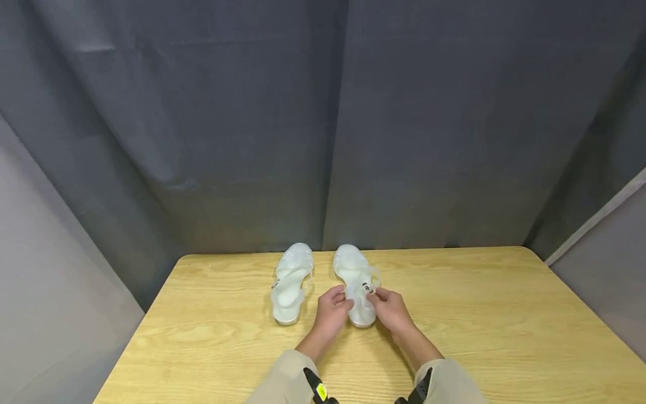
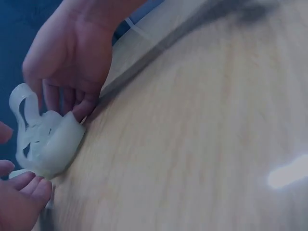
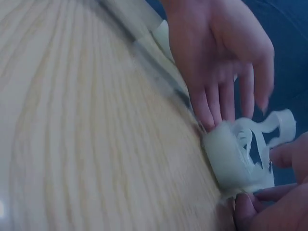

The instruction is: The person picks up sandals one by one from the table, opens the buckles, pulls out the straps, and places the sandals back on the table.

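Observation:
Two translucent white jelly sandals stand side by side, toes toward the curtain. The right-hand sandal point(image 1: 352, 268) lies between my hands, its small silver buckle point(image 1: 367, 288) on the right side of the strap. My left hand point(image 1: 330, 314) is at its left edge, fingertips touching the side near the heel; in the right wrist view those fingers are fairly straight and the thumb stands away. My right hand point(image 1: 393, 313) holds the right side by the buckle, thumb near the strap, curled fingers low at the heel point(image 3: 224, 156). The other sandal point(image 1: 290, 286) stands left of my left hand.
A light wooden table point(image 1: 227, 348) carries both sandals, their toes near its back edge. A dark grey curtain point(image 1: 252, 140) hangs right behind it. Pale panels point(image 1: 45, 280) rise at the left and right. Dark straps with small devices sit at both cuffs.

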`<action>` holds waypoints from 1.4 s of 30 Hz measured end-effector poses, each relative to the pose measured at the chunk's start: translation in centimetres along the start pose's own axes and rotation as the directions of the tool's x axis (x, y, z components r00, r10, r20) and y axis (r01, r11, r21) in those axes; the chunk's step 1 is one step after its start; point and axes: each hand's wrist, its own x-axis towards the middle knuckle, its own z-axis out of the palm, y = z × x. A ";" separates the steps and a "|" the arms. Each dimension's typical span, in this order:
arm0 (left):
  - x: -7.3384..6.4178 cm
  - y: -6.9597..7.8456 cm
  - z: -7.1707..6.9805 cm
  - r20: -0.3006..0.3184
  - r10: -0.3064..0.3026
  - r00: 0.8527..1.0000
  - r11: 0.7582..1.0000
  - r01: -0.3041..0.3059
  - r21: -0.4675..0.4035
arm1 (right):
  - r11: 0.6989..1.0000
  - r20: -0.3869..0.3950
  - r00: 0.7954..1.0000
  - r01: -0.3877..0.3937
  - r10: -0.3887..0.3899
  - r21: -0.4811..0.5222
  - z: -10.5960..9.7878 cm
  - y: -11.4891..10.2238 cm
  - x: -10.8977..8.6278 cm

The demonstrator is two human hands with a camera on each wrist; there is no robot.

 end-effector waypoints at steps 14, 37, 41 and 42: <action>-0.7 6.3 -7.3 -0.160 0.437 0.885 0.892 -0.403 0.207 | 0.980 -0.113 0.980 0.147 -0.163 -0.135 -2.1 -4.7 1.3; 3.3 1.6 -13.4 -0.221 0.075 0.972 0.853 0.052 0.519 | 0.878 0.117 0.949 0.315 -0.292 -0.361 7.9 -7.3 4.2; 3.5 1.2 -13.1 -0.212 0.083 0.974 0.868 0.034 0.495 | 0.898 0.104 0.957 0.289 -0.269 -0.333 8.8 -6.9 4.5; 3.5 1.2 -13.0 -0.207 0.094 0.974 0.870 0.021 0.493 | 0.902 0.102 0.959 0.285 -0.266 -0.324 9.0 -6.8 4.5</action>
